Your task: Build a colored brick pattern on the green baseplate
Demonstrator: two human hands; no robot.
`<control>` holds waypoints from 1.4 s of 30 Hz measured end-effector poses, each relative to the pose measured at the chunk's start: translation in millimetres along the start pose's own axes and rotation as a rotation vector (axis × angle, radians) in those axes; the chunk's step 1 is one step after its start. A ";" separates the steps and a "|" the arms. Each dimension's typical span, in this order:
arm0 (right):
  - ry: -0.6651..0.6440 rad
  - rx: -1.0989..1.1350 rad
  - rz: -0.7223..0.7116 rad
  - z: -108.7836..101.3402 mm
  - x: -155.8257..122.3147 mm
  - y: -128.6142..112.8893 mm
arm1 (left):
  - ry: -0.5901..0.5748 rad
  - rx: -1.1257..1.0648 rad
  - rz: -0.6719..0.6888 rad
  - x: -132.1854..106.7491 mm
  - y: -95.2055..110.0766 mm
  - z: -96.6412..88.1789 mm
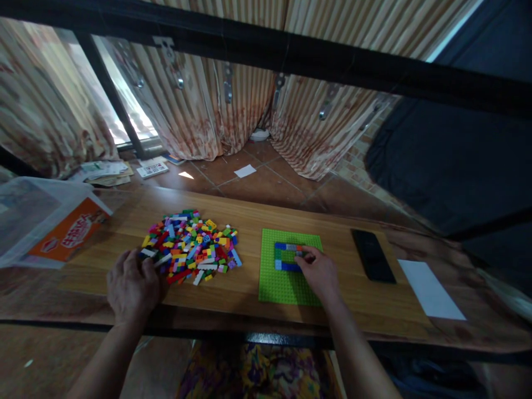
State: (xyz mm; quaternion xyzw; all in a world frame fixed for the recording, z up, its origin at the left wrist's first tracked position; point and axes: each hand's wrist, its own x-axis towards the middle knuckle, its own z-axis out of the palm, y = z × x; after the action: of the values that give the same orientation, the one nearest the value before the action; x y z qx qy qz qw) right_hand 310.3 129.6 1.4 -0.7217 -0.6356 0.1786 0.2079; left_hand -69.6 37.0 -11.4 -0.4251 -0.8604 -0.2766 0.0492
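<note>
A green studded baseplate (270, 288) lies right of the middle of the table. On it, blue, light blue, grey and green toy bricks (284, 266) form a small rectangular outline. My right hand (320, 271) reaches over the plate's right side, thumb and fingertips pinched at a small brick by the outline's right end; the fingers partly hide it. Beside them shows an orange brick (298, 247). My left hand (132, 282) rests palm down at the left edge of a heap of mixed toy bricks (195, 244), its fingers bent and apart, near a white brick (163, 260).
A black phone (373, 256) and a white sheet (432, 289) lie to the right. At the left stands a translucent box (37, 205) with an orange label. The wooden board (241, 216) lies under the bricks. A dark bar (266, 47) crosses above, before curtains (199, 105).
</note>
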 end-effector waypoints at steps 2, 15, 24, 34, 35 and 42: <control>0.021 0.006 0.013 -1.7 -0.8 1.9 | 0.006 0.007 0.012 -0.2 -1.6 1.0; -0.001 0.032 0.063 -0.7 3.8 3.5 | -0.004 -0.015 0.009 -1.0 1.3 -0.2; -0.001 0.066 0.133 1.8 12.5 6.9 | -0.003 -0.010 0.030 -0.5 0.1 -0.2; -0.198 0.121 0.235 -6.5 40.8 8.9 | -0.041 -0.010 0.001 -0.1 3.2 -3.2; -0.232 0.140 0.253 -7.4 43.2 8.6 | -0.044 -0.007 0.003 0.2 2.7 -2.9; -0.371 0.296 0.340 -11.4 44.1 2.5 | -0.031 -0.011 0.005 2.6 1.2 -1.8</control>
State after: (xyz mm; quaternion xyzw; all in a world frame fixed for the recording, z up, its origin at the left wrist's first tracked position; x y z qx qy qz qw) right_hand 324.0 172.3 10.1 -0.7348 -0.4995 0.4307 0.1584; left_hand -70.6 38.4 -8.6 -0.4319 -0.8584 -0.2747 0.0340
